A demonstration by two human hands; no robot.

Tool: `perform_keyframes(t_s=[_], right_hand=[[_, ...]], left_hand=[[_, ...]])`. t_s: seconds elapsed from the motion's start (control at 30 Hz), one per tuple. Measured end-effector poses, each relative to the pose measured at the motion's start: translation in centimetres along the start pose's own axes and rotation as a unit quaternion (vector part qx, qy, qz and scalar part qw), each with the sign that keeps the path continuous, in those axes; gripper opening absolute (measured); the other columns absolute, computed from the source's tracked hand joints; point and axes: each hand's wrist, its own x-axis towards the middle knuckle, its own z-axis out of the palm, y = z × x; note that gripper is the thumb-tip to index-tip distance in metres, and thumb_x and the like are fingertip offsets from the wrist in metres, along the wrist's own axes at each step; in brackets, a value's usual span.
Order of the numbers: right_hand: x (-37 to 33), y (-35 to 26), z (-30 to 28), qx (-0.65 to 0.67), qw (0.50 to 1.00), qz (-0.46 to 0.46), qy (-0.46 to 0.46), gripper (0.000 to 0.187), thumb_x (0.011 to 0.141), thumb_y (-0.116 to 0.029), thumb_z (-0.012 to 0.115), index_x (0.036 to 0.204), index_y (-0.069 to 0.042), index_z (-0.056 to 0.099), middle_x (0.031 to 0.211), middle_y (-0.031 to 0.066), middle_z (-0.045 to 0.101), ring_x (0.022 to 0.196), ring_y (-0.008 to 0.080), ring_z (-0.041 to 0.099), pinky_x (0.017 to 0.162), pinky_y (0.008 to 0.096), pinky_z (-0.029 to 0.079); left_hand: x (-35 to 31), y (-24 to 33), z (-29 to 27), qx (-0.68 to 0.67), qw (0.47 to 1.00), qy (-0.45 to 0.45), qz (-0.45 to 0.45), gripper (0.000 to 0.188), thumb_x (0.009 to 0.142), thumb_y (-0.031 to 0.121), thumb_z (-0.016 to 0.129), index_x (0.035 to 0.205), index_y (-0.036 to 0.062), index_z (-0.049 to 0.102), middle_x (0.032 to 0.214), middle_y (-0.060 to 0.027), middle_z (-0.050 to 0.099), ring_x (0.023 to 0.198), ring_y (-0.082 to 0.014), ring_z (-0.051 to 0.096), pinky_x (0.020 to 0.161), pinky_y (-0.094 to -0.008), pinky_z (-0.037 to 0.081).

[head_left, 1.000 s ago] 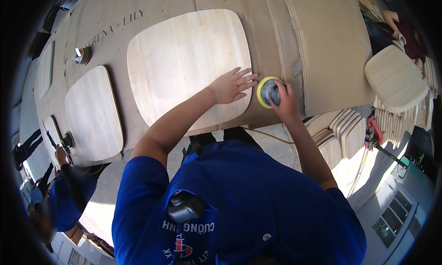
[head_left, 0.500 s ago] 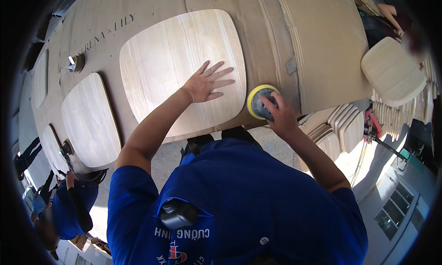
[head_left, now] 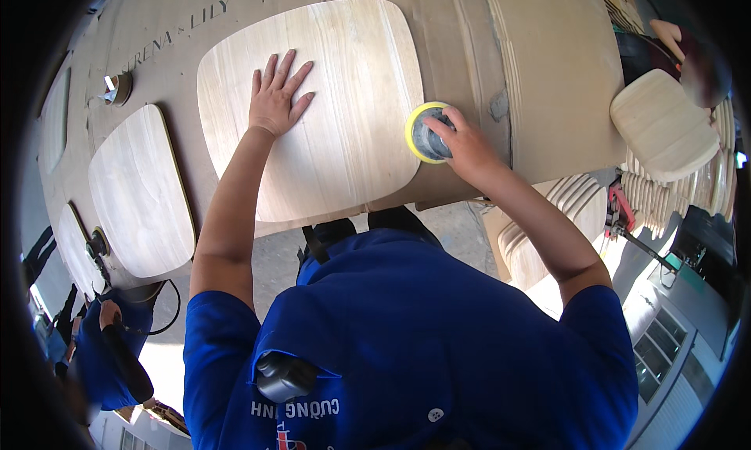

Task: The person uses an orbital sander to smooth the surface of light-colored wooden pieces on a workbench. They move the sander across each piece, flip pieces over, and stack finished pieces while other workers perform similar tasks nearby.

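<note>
A pale wooden panel (head_left: 352, 137) with rounded corners, like a chair seat, lies flat on the cardboard-covered table before me. My left hand (head_left: 278, 98) rests palm down on its left half, fingers spread. At the panel's right edge, my right hand (head_left: 471, 149) grips a round sanding pad (head_left: 426, 143), grey with a yellow rim. The pad overlaps the edge; its underside is hidden, so I cannot tell how it meets the wood.
Another wooden panel (head_left: 141, 192) lies to the left, with a roll of tape (head_left: 119, 89) beyond it. Stacked panels (head_left: 551, 231) stand below the table's right side. A co-worker in blue (head_left: 117, 348) is at lower left; another person's arm (head_left: 670, 37) shows at far right.
My left hand has slid left and farther away across the panel. My right hand has brought the sanding pad up and left, from beside the panel to over its right edge.
</note>
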Motion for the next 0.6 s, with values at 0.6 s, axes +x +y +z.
perform_keyframes(t_s=[0.6], right_hand=[[-0.3, -1.0, -0.1, 0.002, 0.999, -0.028, -0.027, 0.063, 0.075, 0.003, 0.064, 0.132, -0.022, 0.051, 0.133, 0.0126, 0.043, 0.103, 0.0376, 0.059, 0.089, 0.044, 0.052]], left_hand=[[0.1, 0.0, -0.1, -0.032, 0.999, 0.008, 0.001, 0.058, 0.095, 0.062, 0.032, 0.15, 0.0441, 0.021, 0.161, 0.0039, 0.012, 0.148, -0.0259, 0.011, 0.119, -0.0492, 0.012]])
